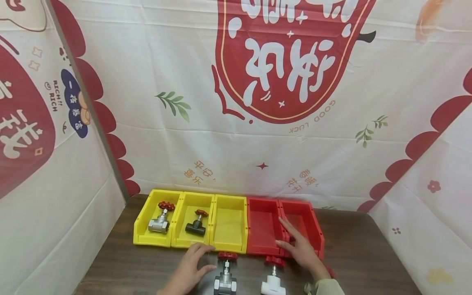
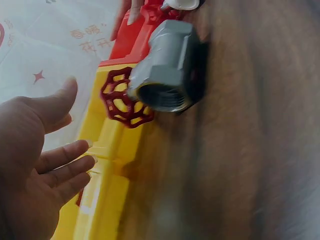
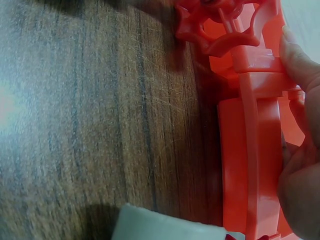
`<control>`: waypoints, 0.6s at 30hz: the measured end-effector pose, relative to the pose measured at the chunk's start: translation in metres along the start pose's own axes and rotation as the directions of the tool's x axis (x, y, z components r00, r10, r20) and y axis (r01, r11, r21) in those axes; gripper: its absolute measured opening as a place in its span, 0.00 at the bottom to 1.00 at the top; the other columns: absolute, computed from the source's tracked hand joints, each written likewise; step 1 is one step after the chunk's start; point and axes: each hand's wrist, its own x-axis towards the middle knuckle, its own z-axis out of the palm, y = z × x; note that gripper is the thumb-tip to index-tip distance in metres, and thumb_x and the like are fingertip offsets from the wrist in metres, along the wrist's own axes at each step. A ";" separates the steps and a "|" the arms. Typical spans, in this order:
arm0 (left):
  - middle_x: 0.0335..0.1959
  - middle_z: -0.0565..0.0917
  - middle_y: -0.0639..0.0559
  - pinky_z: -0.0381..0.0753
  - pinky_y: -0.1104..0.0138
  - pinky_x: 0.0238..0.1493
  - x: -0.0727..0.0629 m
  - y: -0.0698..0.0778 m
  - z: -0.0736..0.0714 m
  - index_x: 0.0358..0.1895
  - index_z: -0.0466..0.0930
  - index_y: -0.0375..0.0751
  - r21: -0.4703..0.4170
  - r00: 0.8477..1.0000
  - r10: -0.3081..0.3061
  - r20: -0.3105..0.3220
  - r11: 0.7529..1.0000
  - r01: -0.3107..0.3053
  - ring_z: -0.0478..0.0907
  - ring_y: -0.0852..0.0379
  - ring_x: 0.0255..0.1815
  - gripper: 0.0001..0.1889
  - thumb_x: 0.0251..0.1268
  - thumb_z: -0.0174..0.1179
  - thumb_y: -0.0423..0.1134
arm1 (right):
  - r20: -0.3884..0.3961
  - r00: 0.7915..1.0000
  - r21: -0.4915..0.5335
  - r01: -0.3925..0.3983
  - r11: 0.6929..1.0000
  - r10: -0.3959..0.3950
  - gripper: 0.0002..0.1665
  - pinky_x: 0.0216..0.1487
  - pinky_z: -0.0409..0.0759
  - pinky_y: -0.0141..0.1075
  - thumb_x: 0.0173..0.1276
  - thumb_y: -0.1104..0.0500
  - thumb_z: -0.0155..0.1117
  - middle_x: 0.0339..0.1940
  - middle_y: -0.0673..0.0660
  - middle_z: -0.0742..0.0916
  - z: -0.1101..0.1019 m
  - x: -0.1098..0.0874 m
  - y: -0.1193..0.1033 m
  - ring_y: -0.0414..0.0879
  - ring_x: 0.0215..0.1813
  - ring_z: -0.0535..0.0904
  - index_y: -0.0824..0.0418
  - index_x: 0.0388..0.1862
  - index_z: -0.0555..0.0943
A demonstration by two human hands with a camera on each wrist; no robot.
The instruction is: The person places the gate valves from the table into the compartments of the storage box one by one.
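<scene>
With left hand point(image 1: 189, 268) and right hand point(image 1: 300, 248) both loosely spread, careless brushing against the red handwheel point(image 1: 227, 256) is risking knocking the threaded metal valve point(image 1: 225, 283) askew.

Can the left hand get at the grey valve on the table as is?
Likely yes: the left hand is open beside the grey valve, with nothing visible between them; the right hand is off at the red bins.

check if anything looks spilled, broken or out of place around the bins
Nothing stands out. The yellow bins and red bins form one row, the silver valve and black valve lie in separate yellow bins, and the grey valve and white valve in front look undamaged. No spill shows.
</scene>
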 end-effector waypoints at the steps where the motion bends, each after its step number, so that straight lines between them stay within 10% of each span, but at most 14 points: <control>1: 0.48 0.75 0.55 0.77 0.54 0.50 -0.002 -0.001 0.002 0.56 0.76 0.45 -0.022 1.000 -0.006 0.005 1.000 0.006 0.74 0.53 0.49 0.24 0.55 0.68 0.44 | -0.002 1.000 0.000 -0.001 1.000 0.001 0.51 0.51 0.79 0.48 0.53 0.42 0.74 0.75 0.50 0.62 0.000 0.000 0.000 0.58 0.68 0.65 0.26 0.72 0.57; 11: 0.52 0.74 0.54 0.77 0.55 0.48 -0.012 0.000 0.020 0.60 0.74 0.50 -0.115 0.985 -0.062 0.162 0.990 0.081 0.73 0.51 0.51 0.30 0.56 0.62 0.59 | -0.005 1.000 -0.005 -0.005 1.000 0.005 0.51 0.51 0.79 0.49 0.52 0.41 0.74 0.75 0.51 0.62 0.001 0.000 -0.001 0.59 0.67 0.66 0.28 0.73 0.57; 18: 0.52 0.72 0.55 0.78 0.55 0.47 -0.017 0.002 0.030 0.60 0.74 0.50 -0.119 0.986 -0.003 0.167 0.993 0.024 0.73 0.52 0.51 0.32 0.54 0.63 0.61 | -0.002 1.000 -0.010 -0.012 1.000 0.012 0.51 0.51 0.79 0.50 0.53 0.42 0.74 0.75 0.50 0.61 0.001 0.001 0.000 0.58 0.68 0.65 0.27 0.73 0.57</control>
